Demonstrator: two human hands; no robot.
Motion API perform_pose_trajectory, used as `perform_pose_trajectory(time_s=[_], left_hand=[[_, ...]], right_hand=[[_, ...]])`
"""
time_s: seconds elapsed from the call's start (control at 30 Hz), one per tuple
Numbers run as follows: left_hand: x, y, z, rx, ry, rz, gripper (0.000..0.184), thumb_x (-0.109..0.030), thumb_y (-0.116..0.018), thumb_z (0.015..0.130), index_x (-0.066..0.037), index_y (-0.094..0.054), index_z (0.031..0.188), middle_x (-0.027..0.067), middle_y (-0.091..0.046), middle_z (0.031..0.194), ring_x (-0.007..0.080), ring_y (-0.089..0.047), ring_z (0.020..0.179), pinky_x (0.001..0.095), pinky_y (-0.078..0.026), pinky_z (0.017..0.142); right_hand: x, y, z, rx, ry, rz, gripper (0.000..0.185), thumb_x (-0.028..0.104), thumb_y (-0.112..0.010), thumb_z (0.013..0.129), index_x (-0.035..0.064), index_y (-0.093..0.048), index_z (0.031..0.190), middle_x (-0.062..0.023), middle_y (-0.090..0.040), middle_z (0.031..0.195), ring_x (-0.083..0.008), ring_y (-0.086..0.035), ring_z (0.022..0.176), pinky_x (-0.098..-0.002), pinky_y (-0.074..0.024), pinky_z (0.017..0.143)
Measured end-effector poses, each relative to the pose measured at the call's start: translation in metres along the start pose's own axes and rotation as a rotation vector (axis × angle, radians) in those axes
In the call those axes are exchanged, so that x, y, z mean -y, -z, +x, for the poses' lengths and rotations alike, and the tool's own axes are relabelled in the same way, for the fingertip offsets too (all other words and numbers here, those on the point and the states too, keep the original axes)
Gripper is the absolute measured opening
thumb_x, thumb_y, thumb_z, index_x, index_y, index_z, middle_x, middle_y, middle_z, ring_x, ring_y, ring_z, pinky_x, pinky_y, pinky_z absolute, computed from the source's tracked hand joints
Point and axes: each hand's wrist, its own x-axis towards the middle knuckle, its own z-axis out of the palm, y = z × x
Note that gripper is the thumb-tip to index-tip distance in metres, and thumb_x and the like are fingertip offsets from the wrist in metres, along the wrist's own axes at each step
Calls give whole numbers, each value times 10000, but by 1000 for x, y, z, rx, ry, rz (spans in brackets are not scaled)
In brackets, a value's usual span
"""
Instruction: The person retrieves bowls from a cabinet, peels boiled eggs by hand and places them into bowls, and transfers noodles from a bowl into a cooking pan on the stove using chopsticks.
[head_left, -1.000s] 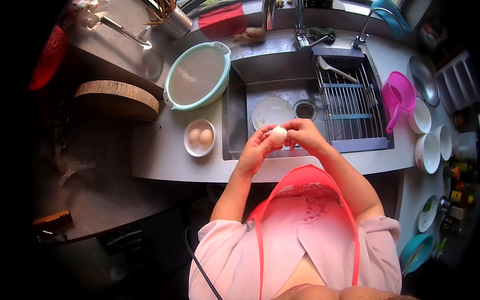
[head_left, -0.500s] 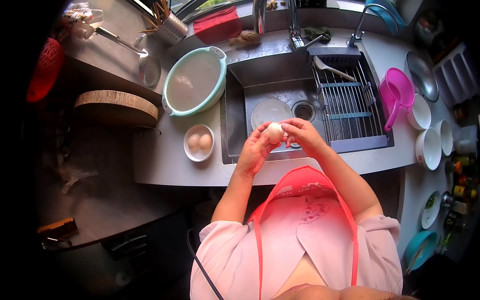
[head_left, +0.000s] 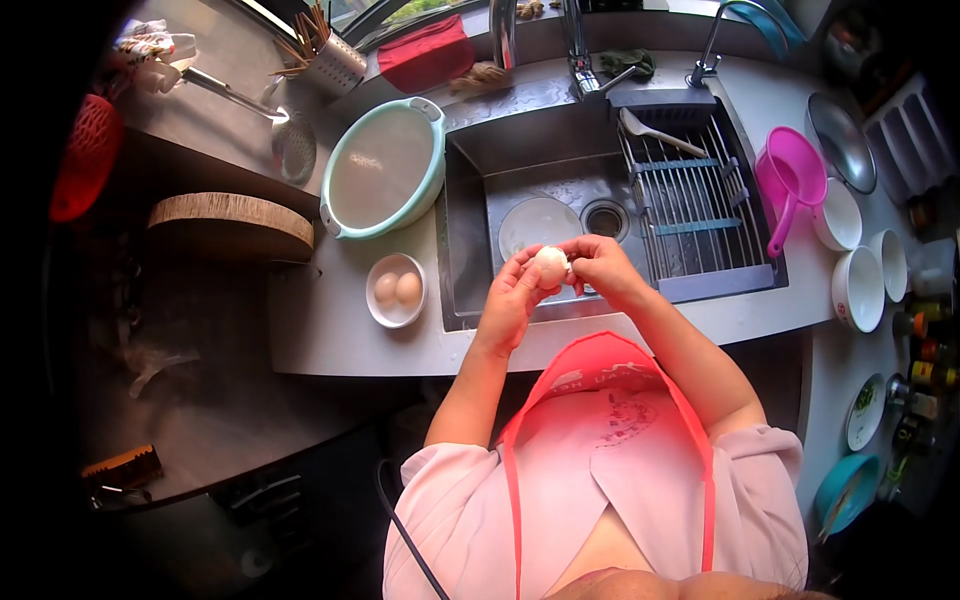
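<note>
The egg [head_left: 551, 262] is pale and smooth-looking, creamy white, with a rounded outline and a bright upper surface (whether bits of shell cling to it is too small to tell). It is held in the air over the near part of the sink [head_left: 540, 180], the left hand [head_left: 508, 302] gripping its left side, the right hand [head_left: 604, 270] bringing fingertips to its right side. Fingers hide its edges, so the direction of its long axis cannot be told.

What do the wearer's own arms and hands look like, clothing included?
The left hand and right hand are ungloved; no watch or bracelet shows. Loose, pale pink sleeves end near the elbows. A black cable runs near the left one.
</note>
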Motion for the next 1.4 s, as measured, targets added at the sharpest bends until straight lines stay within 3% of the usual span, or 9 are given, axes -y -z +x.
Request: perform_pose_trajectory(time_s=[0.17,0.27,0.33,0.43,0.63,0.9,1.17,1.23,1.4], left_hand=[[-3,2,2,23,23,-117,327,-152,-439,920,-21,-411,1218,116,-521,1135,209,-551,1004,332,-480,846],[-3,3,3,44,18,-126,328,-158,-434,923,-19,-405,1219,126,-517,1138,217,-557,996,331,-485,842],[-3,2,4,73,21,-141,331,-162,-432,924,-18,-402,1221,130,-515,1141,219,-559,995,330,-485,844],[-3,-1,4,99,26,-176,337,-169,-429,927,-15,-394,1224,132,-514,1141,220,-564,993,322,-488,841],[0,-5,4,20,76,-208,348,-179,-442,922,-4,-395,1219,134,-517,1130,216,-567,988,304,-496,828],[-2,-7,5,-3,61,-74,441,-94,-618,816,9,-417,1194,120,-550,1063,214,-605,897,283,-510,793],[1,0,3,24,125,-63,396,-147,-594,841,13,-445,1172,108,-572,1035,203,-605,902,273,-517,771],[-1,2,1,28,138,-71,395,-159,-589,846,13,-447,1172,104,-575,1034,200,-606,904,270,-517,766],[-5,3,1,-7,74,-111,379,-141,-600,834,-19,-470,1169,81,-575,1049,139,-586,891,237,-470,730]], right_hand=[[-9,10,4,-38,-11,171,243,6,-483,749,-52,-599,955,-93,-608,786,-96,-551,590,-218,-453,479],[-3,3,0,-11,-15,310,207,94,-528,819,-44,-595,958,-85,-607,794,-83,-547,592,-211,-452,481],[0,-2,-1,-22,99,126,235,170,-532,864,-34,-591,966,-72,-605,795,-71,-548,598,-200,-447,477],[-10,-3,2,-67,200,64,221,167,-523,872,-24,-599,953,-62,-605,774,-68,-550,578,-193,-435,454],[-13,-3,2,-175,171,-50,190,146,-520,873,-12,-617,914,-57,-605,719,-70,-541,528,-194,-421,420],[-12,-5,-2,-114,222,-97,196,135,-519,871,-16,-615,950,-48,-607,722,-71,-547,545,-200,-421,431],[-22,-7,3,-271,286,-395,177,121,-518,859,-18,-615,910,-56,-593,690,-73,-526,477,-208,-407,389],[-14,-3,1,-195,74,-88,177,106,-522,839,-37,-614,886,-82,-605,687,-113,-586,561,-234,-457,428],[-19,12,2,-58,-21,272,188,73,-517,831,-54,-581,953,-105,-593,785,-146,-594,591,-253,-491,459]])
